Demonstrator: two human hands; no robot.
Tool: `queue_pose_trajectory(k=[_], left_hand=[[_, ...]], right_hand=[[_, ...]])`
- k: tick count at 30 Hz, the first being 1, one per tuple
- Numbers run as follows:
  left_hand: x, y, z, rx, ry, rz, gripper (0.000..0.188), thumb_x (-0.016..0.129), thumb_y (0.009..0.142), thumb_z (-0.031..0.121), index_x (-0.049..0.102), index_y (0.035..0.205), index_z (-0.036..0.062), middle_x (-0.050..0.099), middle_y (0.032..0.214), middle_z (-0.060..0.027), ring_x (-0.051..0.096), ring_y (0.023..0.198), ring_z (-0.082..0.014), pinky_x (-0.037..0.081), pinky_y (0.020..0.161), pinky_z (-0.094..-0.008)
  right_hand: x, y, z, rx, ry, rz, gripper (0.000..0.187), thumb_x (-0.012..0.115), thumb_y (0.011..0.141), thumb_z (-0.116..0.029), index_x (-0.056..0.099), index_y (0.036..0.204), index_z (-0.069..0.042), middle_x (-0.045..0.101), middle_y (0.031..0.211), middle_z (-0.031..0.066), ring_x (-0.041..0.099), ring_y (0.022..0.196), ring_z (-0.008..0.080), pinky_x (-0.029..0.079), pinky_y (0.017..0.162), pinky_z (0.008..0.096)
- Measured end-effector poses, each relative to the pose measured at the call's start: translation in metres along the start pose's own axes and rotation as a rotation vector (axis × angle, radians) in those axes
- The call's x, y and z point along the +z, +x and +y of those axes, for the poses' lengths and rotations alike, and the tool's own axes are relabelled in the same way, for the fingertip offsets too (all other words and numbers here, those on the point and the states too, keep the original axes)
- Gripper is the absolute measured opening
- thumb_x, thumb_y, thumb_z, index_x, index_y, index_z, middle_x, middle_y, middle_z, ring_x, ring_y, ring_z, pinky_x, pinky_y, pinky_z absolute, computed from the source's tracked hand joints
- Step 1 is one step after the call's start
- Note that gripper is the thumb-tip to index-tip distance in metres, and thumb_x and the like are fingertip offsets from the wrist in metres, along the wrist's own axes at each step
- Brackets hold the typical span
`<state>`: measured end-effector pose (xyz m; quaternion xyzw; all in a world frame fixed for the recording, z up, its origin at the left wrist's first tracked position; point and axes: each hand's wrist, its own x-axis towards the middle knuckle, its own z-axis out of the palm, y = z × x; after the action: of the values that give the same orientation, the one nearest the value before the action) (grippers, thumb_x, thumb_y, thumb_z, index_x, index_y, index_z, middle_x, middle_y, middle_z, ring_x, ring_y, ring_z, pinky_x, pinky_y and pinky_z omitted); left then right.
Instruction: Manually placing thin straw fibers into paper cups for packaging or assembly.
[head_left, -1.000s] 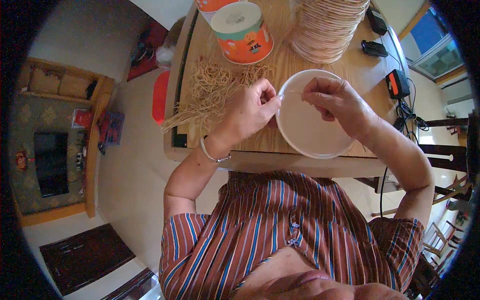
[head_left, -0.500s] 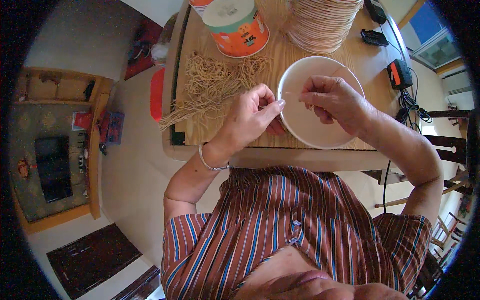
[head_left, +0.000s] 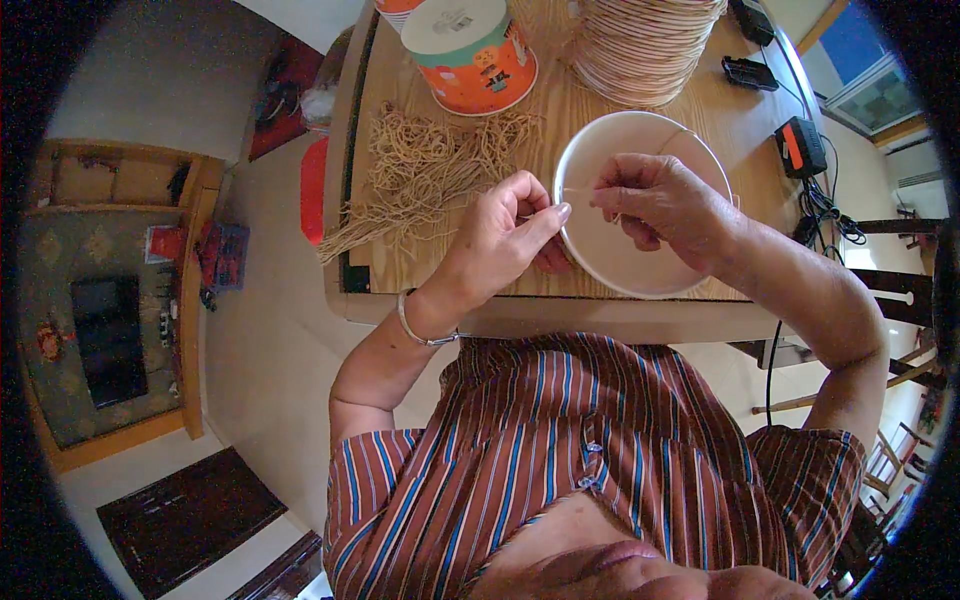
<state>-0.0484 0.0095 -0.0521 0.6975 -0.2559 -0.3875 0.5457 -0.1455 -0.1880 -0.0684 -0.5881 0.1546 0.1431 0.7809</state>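
Note:
A white paper bucket (head_left: 640,270) sits at the table's near edge, its open mouth facing up toward me. My left hand (head_left: 515,225) is at its left rim, thumb and fingers pinched there, more fingers lying against the outside wall. Over the mouth, my right hand (head_left: 665,200) is closed in a pinch on a thin pale cord (head_left: 578,190), which stretches toward the left rim. More thin cord (head_left: 690,137) curves along the far right rim. Whether my left fingers also grip cord is hidden.
Left of the bucket lies a loose bundle of tan cords (head_left: 430,170). Behind stand an orange printed bucket (head_left: 485,75), upside down, and a tall stack of pale rims (head_left: 650,50). To the right are a black-and-orange charger (head_left: 800,148), tangled black cables (head_left: 825,225) and chairs.
My right hand has shifted slightly left, toward the left rim, and the cord between my hands shows more plainly. My left hand has stayed in place.

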Motion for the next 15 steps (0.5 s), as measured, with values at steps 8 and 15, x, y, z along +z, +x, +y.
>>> queue_pose_trajectory(k=[8,15], left_hand=[[-0.0019,0.0025,-0.0065,0.026,-0.016,-0.027,0.017,0.059,0.094,0.014,0.05,0.087,0.0018,0.059,0.078,-0.0043,0.062,0.063,-0.0091,0.055,0.053,-0.0234],[-0.0029,0.0019,-0.0053,0.02,0.005,-0.021,0.017,0.059,0.094,0.014,0.05,0.087,0.002,0.059,0.078,-0.0036,0.062,0.063,-0.0091,0.055,0.054,-0.0235]], right_hand=[[0.0027,0.0019,-0.0013,0.033,-0.009,0.022,0.008,0.063,0.092,-0.015,0.061,0.09,-0.007,0.053,0.072,-0.0034,0.044,0.052,0.0027,0.033,0.042,0.0192],[0.0068,0.0023,-0.003,0.03,-0.005,0.02,0.009,0.063,0.092,-0.015,0.061,0.092,-0.006,0.052,0.073,-0.0031,0.044,0.053,0.0031,0.033,0.043,0.0196]])
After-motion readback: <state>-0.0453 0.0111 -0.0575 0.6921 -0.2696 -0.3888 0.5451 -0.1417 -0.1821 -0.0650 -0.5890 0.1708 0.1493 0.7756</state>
